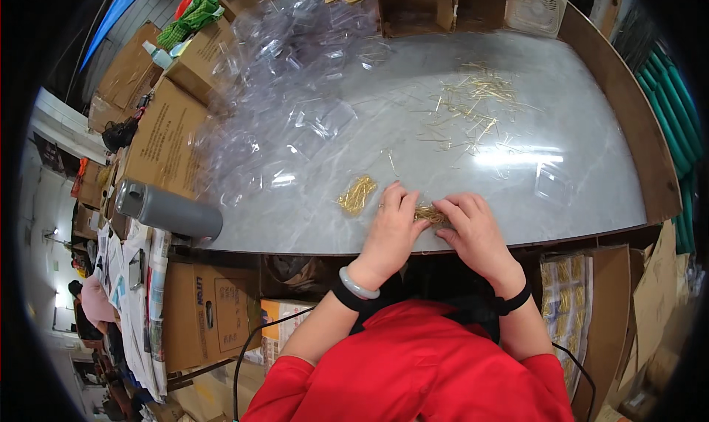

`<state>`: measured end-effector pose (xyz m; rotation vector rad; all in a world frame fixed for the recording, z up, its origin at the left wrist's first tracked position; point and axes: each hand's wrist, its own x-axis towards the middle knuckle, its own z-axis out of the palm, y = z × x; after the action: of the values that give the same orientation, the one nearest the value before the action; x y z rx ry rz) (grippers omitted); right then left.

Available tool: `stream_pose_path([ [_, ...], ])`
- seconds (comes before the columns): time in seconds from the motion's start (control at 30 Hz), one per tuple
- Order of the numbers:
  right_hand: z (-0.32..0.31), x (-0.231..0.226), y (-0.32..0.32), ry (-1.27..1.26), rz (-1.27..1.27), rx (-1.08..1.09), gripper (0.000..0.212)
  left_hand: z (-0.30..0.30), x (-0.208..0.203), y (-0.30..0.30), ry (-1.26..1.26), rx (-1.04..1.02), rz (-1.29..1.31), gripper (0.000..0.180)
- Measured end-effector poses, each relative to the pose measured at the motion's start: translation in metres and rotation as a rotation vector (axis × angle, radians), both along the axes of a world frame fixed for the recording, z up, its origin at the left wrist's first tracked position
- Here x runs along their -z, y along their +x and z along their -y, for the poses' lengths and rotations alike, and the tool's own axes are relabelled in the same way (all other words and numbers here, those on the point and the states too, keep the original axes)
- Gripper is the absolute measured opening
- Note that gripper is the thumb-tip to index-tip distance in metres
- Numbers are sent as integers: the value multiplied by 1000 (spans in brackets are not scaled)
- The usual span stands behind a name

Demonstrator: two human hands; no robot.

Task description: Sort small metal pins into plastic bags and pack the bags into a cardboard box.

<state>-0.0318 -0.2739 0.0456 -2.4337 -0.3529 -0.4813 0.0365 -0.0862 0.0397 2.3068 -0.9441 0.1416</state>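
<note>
Close to the table's front edge, a bundle of thin gold-coloured metal pins (430,214) lies between my two hands. My left hand (391,226) closes on its left end, with the thumb against the pins and the fingers curled over. From the other side, the thumb and fingers of my right hand (476,230) pinch the bundle. Just left of my left hand sits a small heap of similar gold pins (357,195). Farther off, many more loose gold pins (480,101) are scattered, some seemingly bent at one end. A few single pins (390,160) lie beyond my left fingertips.
Clear plastic cases (288,104) pile up across the table's left side. A grey bottle (177,211) stands at the left front edge. One clear case (552,182) lies to the right. Cardboard boxes (421,12) and a white fan (535,10) line the back; a cardboard wall (628,90) borders the right.
</note>
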Motion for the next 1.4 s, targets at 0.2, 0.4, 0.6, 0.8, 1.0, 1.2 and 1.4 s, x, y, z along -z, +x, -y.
stream_pose_path([
  [0.2, -8, 6, 3, -18, 53, 68, 57, 13, 3, -15, -191, -13, -119, 56],
  [0.4, -5, 11, 6, -38, 31, 73, 60, 12, 2, -15, -253, 136, -183, 66],
  [0.6, 24, 2, -1, 270, -116, -82, 71, 1, -7, -15, -130, 112, -78, 71],
  [0.8, 11, -5, -2, -38, -20, 24, 63, -15, -14, -3, -15, 49, 22, 51],
  [1.0, 4, 1, 4, -32, 40, -20, 37, -11, -8, 2, -102, -11, -114, 39],
  [1.2, 10, 8, 2, 45, 34, 22, 41, -3, -19, -7, -257, 60, -351, 42],
  [1.4, 3, -12, -5, -133, 87, 86, 60, -8, -17, -8, -291, 91, -392, 46],
])
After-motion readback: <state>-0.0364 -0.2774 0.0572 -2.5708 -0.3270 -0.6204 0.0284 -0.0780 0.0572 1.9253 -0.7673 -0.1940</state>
